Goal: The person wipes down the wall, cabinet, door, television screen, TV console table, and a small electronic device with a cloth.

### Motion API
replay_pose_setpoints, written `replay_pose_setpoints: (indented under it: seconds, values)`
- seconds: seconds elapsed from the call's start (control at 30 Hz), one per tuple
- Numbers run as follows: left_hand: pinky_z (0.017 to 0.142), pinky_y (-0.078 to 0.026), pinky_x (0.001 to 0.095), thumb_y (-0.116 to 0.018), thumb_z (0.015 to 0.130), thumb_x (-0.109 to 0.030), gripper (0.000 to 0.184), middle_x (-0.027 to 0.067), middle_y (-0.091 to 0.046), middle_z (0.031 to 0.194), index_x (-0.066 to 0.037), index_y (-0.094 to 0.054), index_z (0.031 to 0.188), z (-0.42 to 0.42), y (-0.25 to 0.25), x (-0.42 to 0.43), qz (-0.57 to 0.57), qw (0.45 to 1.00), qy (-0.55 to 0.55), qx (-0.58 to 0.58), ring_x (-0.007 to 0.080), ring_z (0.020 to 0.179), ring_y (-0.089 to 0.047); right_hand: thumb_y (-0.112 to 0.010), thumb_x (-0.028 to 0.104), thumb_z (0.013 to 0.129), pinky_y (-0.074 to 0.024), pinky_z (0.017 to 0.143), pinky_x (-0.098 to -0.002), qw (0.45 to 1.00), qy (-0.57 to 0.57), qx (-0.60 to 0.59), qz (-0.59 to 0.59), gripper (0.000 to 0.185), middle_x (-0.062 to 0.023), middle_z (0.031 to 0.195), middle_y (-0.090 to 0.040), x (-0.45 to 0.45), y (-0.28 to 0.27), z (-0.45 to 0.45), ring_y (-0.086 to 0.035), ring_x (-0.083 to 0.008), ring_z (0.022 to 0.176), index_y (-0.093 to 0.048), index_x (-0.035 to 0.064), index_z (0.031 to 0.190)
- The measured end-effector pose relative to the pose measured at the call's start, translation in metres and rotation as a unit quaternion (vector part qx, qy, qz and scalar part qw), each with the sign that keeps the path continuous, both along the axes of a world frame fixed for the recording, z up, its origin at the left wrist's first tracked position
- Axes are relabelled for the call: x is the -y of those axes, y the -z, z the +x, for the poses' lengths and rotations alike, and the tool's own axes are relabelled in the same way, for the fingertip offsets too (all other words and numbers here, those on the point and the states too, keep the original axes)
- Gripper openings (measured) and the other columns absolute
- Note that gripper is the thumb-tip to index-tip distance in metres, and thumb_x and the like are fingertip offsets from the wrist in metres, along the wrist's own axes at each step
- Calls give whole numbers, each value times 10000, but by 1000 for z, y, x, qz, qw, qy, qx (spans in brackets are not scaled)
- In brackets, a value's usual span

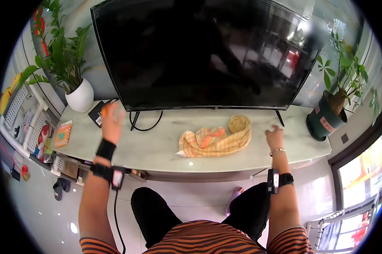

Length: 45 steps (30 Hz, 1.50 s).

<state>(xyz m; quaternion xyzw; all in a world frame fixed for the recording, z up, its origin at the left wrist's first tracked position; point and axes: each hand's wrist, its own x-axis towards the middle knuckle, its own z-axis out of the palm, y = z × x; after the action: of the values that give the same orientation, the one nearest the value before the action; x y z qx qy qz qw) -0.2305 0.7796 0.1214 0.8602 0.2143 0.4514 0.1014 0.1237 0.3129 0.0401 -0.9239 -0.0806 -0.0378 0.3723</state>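
Note:
A yellow and orange striped cloth [216, 142] lies crumpled on the marble-topped cabinet [157, 148], its upper right end bunched into a round lump. To its right, my right hand [275, 137] is over the cabinet top, apart from the cloth, with its fingers curled; whether they hold anything is hidden. My left hand [112, 120] is raised near the left end of the television, blurred, with something small and orange at its fingers. Just behind that hand is a flat black box [96, 113].
A large television [199, 55] stands along the back. Potted plants stand at the left in a white pot [80, 96] and at the right in a green pot [324, 118]. An orange booklet [63, 134] lies at the left edge; a black cable [155, 125] curls below the screen.

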Motion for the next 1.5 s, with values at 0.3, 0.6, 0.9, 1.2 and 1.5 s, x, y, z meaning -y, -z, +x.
replay_pose_setpoints:
  seconds: [0.3,0.6,0.9,1.2,1.5]
  values:
    - [926,-328,452,-611,785,-242,399,169,-442,1215,-91,-518,1142,-17,79,71,41,986,-64,-150,370,1100,-388,-592,569,668,-316,966,-456,876,-290,134,-361,753,-188,1306,-366,-133,-53,-148,-256,-340,1280,-479,99,1245]
    - [903,-337,450,-605,787,-219,384,170,-468,1181,-57,-513,1123,-23,89,63,41,988,-35,-143,372,1071,-416,-685,417,593,-337,879,-514,925,-141,270,-226,826,-194,1289,-332,-13,-19,-47,-345,-357,1159,-377,147,1310]
    - [891,-361,414,-570,805,-141,286,155,-500,1136,-34,-534,1067,-21,77,71,18,988,-12,-152,345,1039,-446,-545,338,735,-431,873,-404,941,-201,183,-200,494,-202,1202,-487,-14,-18,34,-525,-347,1028,-524,111,1173]
    - [887,-370,410,-568,806,-120,251,152,-529,1107,-32,-545,1040,-22,82,67,3,988,-20,-155,346,1019,-465,-583,270,665,-437,837,-401,932,-214,207,-206,434,-88,1149,-541,-35,-21,-2,-531,-291,994,-600,162,1084]
    - [885,-371,415,-572,788,-88,286,160,-525,1107,-43,-527,1067,-23,85,65,34,981,-35,-186,357,1028,-464,-622,242,640,-339,910,-463,947,-97,224,-211,464,-69,1323,-356,43,-32,-39,-337,-292,1186,-613,291,1101]
